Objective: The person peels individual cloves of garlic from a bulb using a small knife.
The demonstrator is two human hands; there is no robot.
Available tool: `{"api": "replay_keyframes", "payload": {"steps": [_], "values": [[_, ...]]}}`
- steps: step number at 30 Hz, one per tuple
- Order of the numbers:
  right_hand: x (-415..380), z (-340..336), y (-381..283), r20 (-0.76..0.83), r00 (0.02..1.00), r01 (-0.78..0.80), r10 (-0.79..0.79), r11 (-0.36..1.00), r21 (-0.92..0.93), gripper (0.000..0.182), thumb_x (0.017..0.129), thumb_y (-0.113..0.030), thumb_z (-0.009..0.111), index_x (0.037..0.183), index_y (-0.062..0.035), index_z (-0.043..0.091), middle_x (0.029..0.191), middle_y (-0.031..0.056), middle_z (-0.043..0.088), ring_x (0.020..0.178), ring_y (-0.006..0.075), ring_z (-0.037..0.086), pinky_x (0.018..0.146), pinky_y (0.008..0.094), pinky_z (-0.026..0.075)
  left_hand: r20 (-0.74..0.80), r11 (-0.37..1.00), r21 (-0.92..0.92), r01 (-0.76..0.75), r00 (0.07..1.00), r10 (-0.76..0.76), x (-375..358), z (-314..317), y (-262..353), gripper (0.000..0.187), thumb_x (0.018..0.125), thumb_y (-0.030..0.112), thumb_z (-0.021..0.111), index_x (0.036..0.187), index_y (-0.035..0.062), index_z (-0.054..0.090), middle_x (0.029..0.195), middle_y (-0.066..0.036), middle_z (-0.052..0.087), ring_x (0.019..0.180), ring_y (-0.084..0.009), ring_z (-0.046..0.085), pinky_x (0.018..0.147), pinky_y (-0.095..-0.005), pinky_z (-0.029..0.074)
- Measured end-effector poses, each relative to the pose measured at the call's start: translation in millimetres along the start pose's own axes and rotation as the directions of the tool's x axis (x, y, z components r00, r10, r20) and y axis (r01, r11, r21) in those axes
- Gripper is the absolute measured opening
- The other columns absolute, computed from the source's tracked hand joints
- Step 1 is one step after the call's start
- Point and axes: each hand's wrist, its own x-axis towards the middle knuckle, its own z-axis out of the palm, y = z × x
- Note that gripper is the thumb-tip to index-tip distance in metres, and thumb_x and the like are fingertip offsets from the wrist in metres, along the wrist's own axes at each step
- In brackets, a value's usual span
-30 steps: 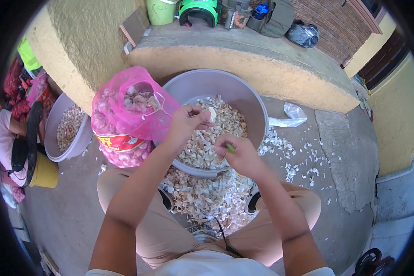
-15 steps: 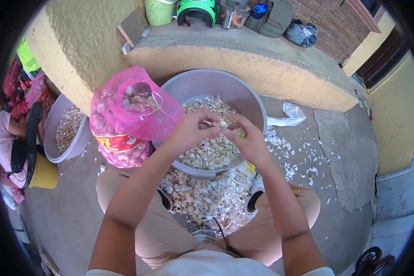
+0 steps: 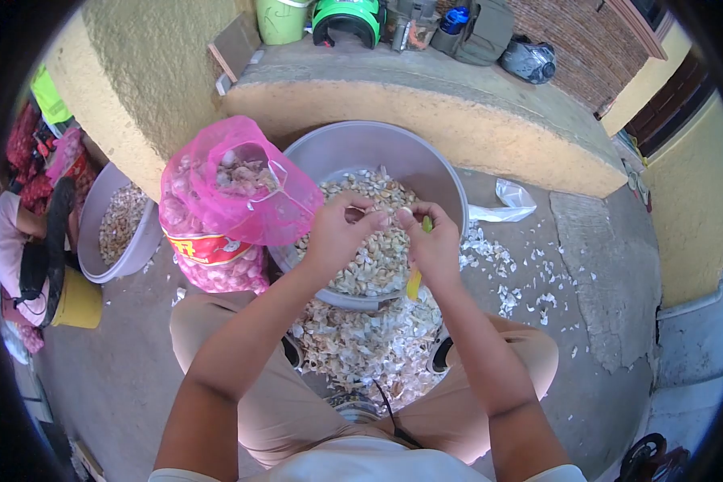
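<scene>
Over the basin, my left hand (image 3: 336,234) pinches a small pale garlic clove (image 3: 390,215) between thumb and fingers. Close beside it, my right hand (image 3: 435,245) is closed around a slim yellow-and-green handled tool (image 3: 414,285); its working end cannot be made out. The right thumb and fingertips are near the clove, perhaps touching it. Below both hands, many garlic cloves (image 3: 369,269) fill the bottom of the large grey basin (image 3: 456,181). A pink mesh bag of garlic bulbs (image 3: 186,205) leans against the basin's left side, close to my left forearm.
Garlic skins (image 3: 369,345) are heaped between my feet and scattered to the right. A plastic bag (image 3: 510,201) lies right of the basin. Behind is a concrete ledge (image 3: 426,120) holding a green helmet (image 3: 347,20). At left, another person (image 3: 28,225) sits by a second basin (image 3: 140,241).
My right hand has turned, so the yellow-and-green tool now shows above and below it. The fingertips of both hands have shifted slightly around the clove.
</scene>
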Motion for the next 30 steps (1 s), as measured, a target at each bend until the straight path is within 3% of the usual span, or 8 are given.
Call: {"api": "replay_keyframes", "payload": {"steps": [3,9,12,13,15,18,21,30], "values": [[5,-9,-11,0.028,0.989,-0.146,0.144,0.985,0.09,0.03,0.074,-0.022,0.065,0.091,0.0013,0.058,0.081,0.0103,0.058,0.061,0.0141,0.055,0.06,0.0271,0.046,-0.006,0.994,-0.077,0.076,0.997,-0.077,4,-5,4,0.025,0.075,0.01,0.065,0.091,-0.004,0.053,0.075,-0.009,0.06,0.068,-0.0123,0.06,0.058,-0.0221,0.048],[29,-7,27,-0.071,0.982,0.173,-0.177,0.983,-0.056,0.041,0.074,-0.029,0.064,0.102,-0.0009,0.056,0.083,0.0107,0.058,0.055,0.0122,0.054,0.049,0.0241,0.044,0.165,0.973,-0.185,0.141,0.98,-0.11,4,-10,-1,0.029,0.076,0.009,0.063,0.098,-0.0053,0.052,0.082,-0.01,0.06,0.073,-0.0149,0.061,0.061,-0.0222,0.049],[11,-15,-17,0.374,0.9,-0.227,0.224,0.973,-0.038,0.04,0.075,-0.03,0.064,0.101,-0.0014,0.057,0.084,0.0124,0.058,0.072,0.0158,0.056,0.066,0.0283,0.045,0.18,0.97,-0.205,0.134,0.979,-0.097,3,-9,2,0.028,0.076,0.008,0.062,0.098,-0.0059,0.052,0.084,-0.01,0.06,0.074,-0.0152,0.061,0.063,-0.0223,0.05],[12,-12,-7,0.351,0.936,0.027,-0.008,0.998,-0.05,0.036,0.076,-0.028,0.063,0.1,-0.0014,0.056,0.079,0.009,0.057,0.063,0.0122,0.051,0.056,0.0259,0.041,0.178,0.976,-0.186,0.11,0.981,-0.077,3,-10,2,0.027,0.076,0.007,0.062,0.097,-0.006,0.052,0.084,-0.01,0.06,0.074,-0.015,0.061,0.063,-0.0223,0.05],[15,-3,11,0.316,0.829,0.51,-0.461,0.855,-0.091,0.03,0.078,-0.024,0.062,0.097,-0.0013,0.056,0.07,0.0022,0.053,0.044,0.005,0.041,0.038,0.0212,0.033,0.196,0.985,-0.141,0.101,0.978,-0.072,4,-11,1,0.026,0.076,0.007,0.062,0.096,-0.0061,0.053,0.083,-0.01,0.06,0.074,-0.0146,0.061,0.063,-0.0224,0.05],[10,-11,1,0.406,0.902,0.189,-0.149,0.98,-0.062,0.026,0.078,-0.027,0.061,0.09,-0.0042,0.058,0.068,0.0036,0.057,0.053,0.0085,0.049,0.046,0.0223,0.039,0.256,0.984,-0.089,0.151,0.959,-0.124,7,-14,-2,0.024,0.076,0.007,0.062,0.094,-0.0061,0.054,0.081,-0.009,0.06,0.074,-0.0141,0.061,0.063,-0.0226,0.05],[4,-13,-11,0.458,0.887,-0.135,0.051,0.979,0.152,0.019,0.079,-0.022,0.06,0.085,-0.0042,0.057,0.065,0.0016,0.055,0.043,0.0043,0.041,0.038,0.0194,0.031,0.322,0.97,-0.096,0.223,0.929,-0.181,8,-18,9,0.022,0.077,0.007,0.061,0.093,-0.0057,0.054,0.08,-0.009,0.06,0.073,-0.0143,0.061,0.062,-0.0227,0.051],[8,-20,-8,0.573,0.81,-0.42,0.123,0.804,0.421,0.02,0.08,-0.017,0.059,0.093,-0.0042,0.05,0.063,0.0048,0.054,0.04,0.0043,0.036,0.037,0.0195,0.031,0.331,0.898,-0.22,0.381,0.895,-0.298,12,-20,8,0.026,0.082,0.014,0.056,0.1,-0.0033,0.052,0.085,-0.009,0.058,0.073,-0.0134,0.059,0.062,-0.0226,0.049]]}}
